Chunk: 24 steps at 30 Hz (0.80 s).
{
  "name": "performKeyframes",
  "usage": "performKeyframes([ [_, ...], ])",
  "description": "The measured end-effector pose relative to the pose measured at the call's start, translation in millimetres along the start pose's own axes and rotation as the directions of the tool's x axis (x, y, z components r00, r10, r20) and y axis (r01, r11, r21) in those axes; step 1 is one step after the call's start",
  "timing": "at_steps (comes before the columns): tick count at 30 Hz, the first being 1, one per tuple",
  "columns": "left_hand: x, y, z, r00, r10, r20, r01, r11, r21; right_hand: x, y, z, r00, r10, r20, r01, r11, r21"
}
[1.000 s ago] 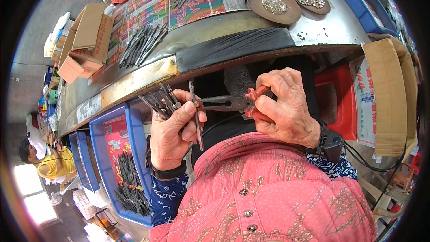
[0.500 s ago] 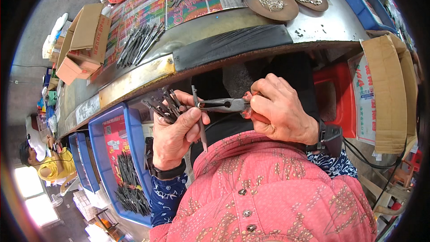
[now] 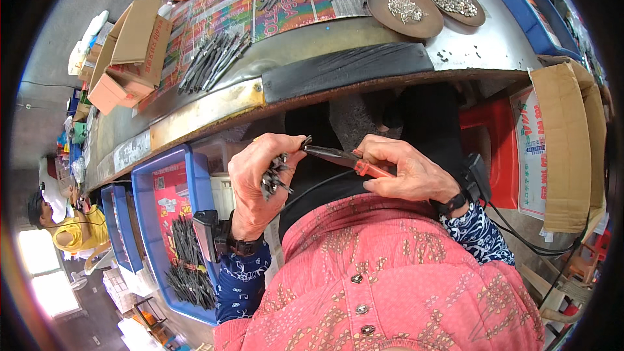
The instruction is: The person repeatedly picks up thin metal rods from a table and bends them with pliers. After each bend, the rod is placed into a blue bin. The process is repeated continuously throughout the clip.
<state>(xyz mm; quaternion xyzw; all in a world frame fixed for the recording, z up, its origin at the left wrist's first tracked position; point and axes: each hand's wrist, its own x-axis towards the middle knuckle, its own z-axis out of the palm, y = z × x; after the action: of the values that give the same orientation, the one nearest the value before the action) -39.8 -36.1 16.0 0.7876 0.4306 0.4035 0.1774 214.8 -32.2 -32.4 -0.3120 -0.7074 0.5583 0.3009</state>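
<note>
My left hand (image 3: 250, 169) is closed round a bundle of slim dark strips (image 3: 275, 179), whose ends point down toward my lap. My right hand (image 3: 413, 172) grips long-nosed pliers (image 3: 333, 155) by their red handles. The pliers' jaws reach left to a dark strip end (image 3: 305, 142) at my left fingertips. Whether the jaws are clamped on it, and any small part between them, I cannot make out. Both hands are above my lap, just in front of the bench edge.
On the metal bench (image 3: 325, 42) lie a pile of dark strips (image 3: 214, 62), two brown dishes (image 3: 432, 25) of small silvery parts and a cardboard box (image 3: 133, 45). A blue crate (image 3: 200, 185) of strips stands left, a large carton (image 3: 562, 149) right. A person in yellow (image 3: 81, 231) sits far left.
My left hand has turned and risen, so the bundle now points downward instead of up and left. The pliers have tilted, their tips now higher than the handles.
</note>
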Motion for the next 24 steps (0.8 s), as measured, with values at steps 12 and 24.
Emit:
performKeyframes([
  [12,36.3,-43.0,-37.0,0.898,-0.436,-0.064,0.390,0.854,-0.344,3.9,5.4,1.8,0.937,-0.244,-0.249,0.184,0.953,-0.239],
  [24,89.2,-92.8,-41.0,0.967,-0.224,-0.123,0.253,0.898,0.359,4.6,19.2,-4.0,0.939,-0.234,-0.252,0.158,0.944,-0.289],
])
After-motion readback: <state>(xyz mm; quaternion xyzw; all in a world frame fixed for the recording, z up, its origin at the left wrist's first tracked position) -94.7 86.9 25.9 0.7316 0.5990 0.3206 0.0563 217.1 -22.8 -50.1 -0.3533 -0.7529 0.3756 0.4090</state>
